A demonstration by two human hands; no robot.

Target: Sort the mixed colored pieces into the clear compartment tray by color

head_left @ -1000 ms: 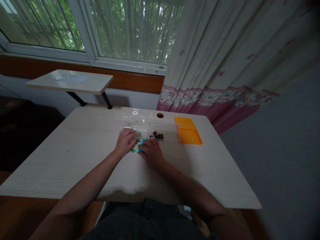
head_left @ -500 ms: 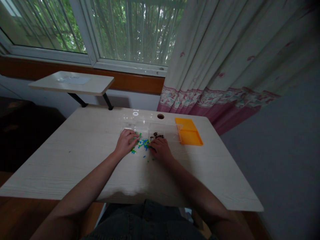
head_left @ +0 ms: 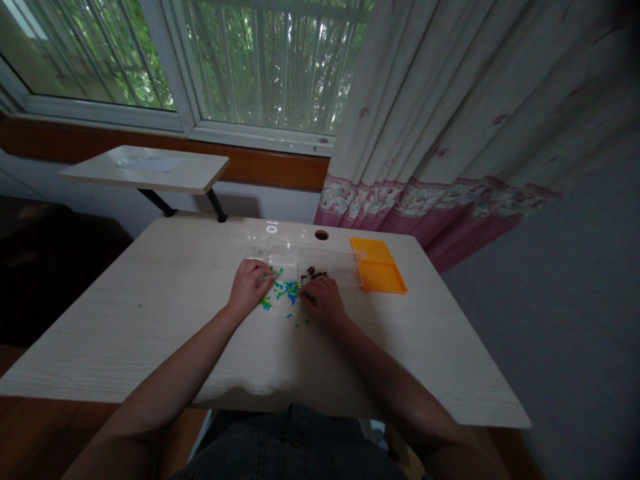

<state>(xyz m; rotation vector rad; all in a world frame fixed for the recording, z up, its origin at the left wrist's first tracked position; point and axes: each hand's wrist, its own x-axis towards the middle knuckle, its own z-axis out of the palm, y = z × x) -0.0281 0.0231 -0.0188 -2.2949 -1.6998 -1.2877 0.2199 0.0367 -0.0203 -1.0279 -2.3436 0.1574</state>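
Note:
Small green and blue plastic pieces [head_left: 287, 290] lie loosely scattered on the table between my hands. My left hand [head_left: 247, 287] rests at the left side of the pile, with its thumb and fingertips drawn together over a few green bits; anything between them is too small to make out. On the right, my right hand [head_left: 326, 300] curls its fingers down at the pile's edge, its fingertips partly hidden. Just beyond the hands sits a clear divided box [head_left: 285, 268], one compartment holding small dark brown pieces [head_left: 313, 272].
An orange tray-like lid [head_left: 383, 273] lies right of the clear box. Behind the box is a round hole [head_left: 321, 235] in the pale wooden table [head_left: 165, 307]. A raised shelf [head_left: 150, 167] stands at the back left, and a curtain [head_left: 400, 133] hangs behind the right side.
The right hand's fingers have shifted slightly at the pile's edge, and some blue and green pieces lie a little differently. The left hand has barely moved.

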